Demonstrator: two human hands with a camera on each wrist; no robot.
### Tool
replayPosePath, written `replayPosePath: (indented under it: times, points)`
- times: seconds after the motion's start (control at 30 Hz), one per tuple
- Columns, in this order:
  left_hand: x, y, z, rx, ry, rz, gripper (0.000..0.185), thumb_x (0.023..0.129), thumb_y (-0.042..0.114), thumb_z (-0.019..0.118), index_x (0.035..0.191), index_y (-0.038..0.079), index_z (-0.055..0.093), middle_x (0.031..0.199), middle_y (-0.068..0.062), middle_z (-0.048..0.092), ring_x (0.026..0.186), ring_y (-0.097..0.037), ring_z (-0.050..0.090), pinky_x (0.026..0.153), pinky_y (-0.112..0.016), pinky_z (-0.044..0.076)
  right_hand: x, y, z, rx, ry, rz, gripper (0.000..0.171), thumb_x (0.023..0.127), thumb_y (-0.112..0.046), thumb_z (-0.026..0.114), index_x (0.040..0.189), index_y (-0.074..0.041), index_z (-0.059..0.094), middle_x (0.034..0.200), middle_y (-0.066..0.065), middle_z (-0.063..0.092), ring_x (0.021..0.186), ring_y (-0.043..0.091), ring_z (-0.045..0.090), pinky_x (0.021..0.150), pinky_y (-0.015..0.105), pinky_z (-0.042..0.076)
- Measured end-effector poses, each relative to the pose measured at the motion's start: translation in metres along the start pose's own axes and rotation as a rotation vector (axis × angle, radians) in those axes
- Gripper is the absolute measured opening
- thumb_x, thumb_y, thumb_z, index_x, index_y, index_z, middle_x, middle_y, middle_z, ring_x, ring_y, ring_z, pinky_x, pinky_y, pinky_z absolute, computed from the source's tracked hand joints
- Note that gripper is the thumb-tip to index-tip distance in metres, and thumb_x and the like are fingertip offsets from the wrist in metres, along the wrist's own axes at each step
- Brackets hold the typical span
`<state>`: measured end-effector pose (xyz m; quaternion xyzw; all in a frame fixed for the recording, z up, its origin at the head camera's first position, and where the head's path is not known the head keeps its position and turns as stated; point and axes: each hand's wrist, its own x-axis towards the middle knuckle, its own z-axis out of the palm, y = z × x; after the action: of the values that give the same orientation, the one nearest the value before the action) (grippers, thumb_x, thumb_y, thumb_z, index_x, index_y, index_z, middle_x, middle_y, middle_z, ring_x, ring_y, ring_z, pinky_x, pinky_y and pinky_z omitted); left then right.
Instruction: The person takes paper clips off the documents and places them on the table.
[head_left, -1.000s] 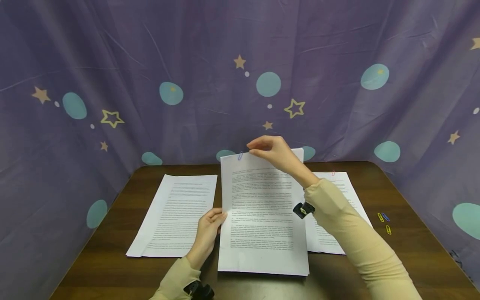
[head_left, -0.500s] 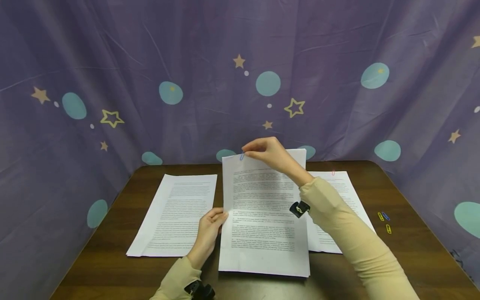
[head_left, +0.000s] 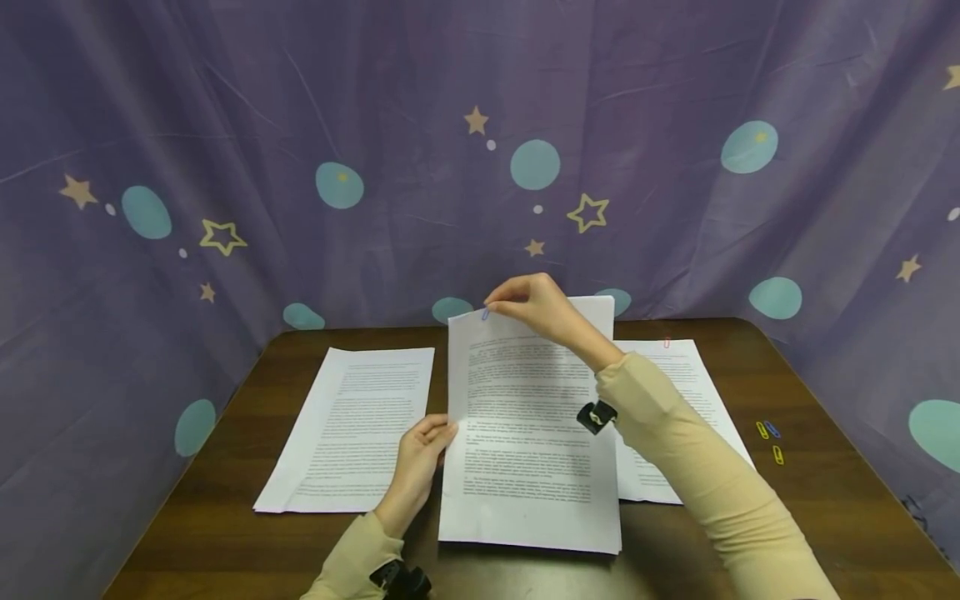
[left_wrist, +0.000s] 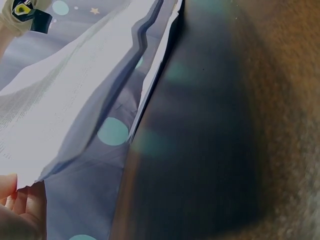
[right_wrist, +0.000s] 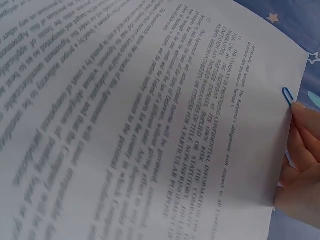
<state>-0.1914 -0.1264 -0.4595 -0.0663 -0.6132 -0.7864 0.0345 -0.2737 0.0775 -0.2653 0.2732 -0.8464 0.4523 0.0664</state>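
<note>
A stack of printed white pages (head_left: pixel 528 433) stands tilted up from the brown table (head_left: pixel 225 542) in the middle. My left hand (head_left: pixel 420 458) grips its left edge at mid-height. My right hand (head_left: pixel 525 304) pinches the top edge beside a blue paper clip (head_left: pixel 484 314) at the top left corner. The right wrist view shows the printed pages (right_wrist: pixel 150 120), the blue clip (right_wrist: pixel 288 96) on their edge, and my fingers (right_wrist: pixel 302 150) right next to it. In the left wrist view the lifted sheets (left_wrist: pixel 55 100) hang above the dark table (left_wrist: pixel 225 130), my fingertips (left_wrist: pixel 20 210) at their corner.
Another printed stack (head_left: pixel 352 425) lies flat to the left. A third stack (head_left: pixel 675 417) with a pink clip (head_left: pixel 667 342) lies to the right, partly behind my right sleeve. Three loose paper clips (head_left: pixel 771 437) sit near the table's right edge. A purple star-patterned curtain (head_left: pixel 480 150) surrounds the table.
My right hand has slid a little left along the top edge toward the blue clip. The stack and my left hand have barely moved.
</note>
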Motion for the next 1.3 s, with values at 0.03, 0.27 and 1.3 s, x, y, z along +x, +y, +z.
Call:
replayPosePath:
  times: [0.03,0.27,1.3]
  points:
    - [-0.001,0.003,0.002,-0.009,0.002,0.011,0.019,0.081,0.011,0.062,0.094,-0.003,0.058,0.079,-0.001,0.065,0.061,-0.005,0.056,0.048,-0.016,0.042,0.0,0.0,0.0,0.002,0.0,-0.008,0.013,0.082,-0.012,0.062,0.088,-0.002,0.068,0.087,0.008,0.067,0.085,0.016,0.06,0.078,0.03,0.046]
    - [-0.001,0.009,0.002,-0.018,0.0,0.008,0.013,0.082,0.007,0.061,0.091,-0.001,0.059,0.076,0.001,0.065,0.06,-0.005,0.055,0.048,-0.015,0.04,-0.001,0.001,0.002,0.023,0.006,-0.02,0.013,0.083,-0.014,0.062,0.087,-0.003,0.068,0.089,0.009,0.066,0.088,0.018,0.059,0.081,0.032,0.045]
    - [-0.003,0.023,0.011,0.029,0.114,-0.189,0.007,0.082,-0.004,0.056,0.089,0.0,0.056,0.071,0.005,0.063,0.058,-0.005,0.054,0.05,-0.016,0.041,-0.004,-0.006,-0.005,0.147,0.143,-0.009,0.018,0.083,-0.014,0.062,0.092,0.002,0.066,0.088,0.012,0.066,0.083,0.018,0.062,0.074,0.027,0.048]
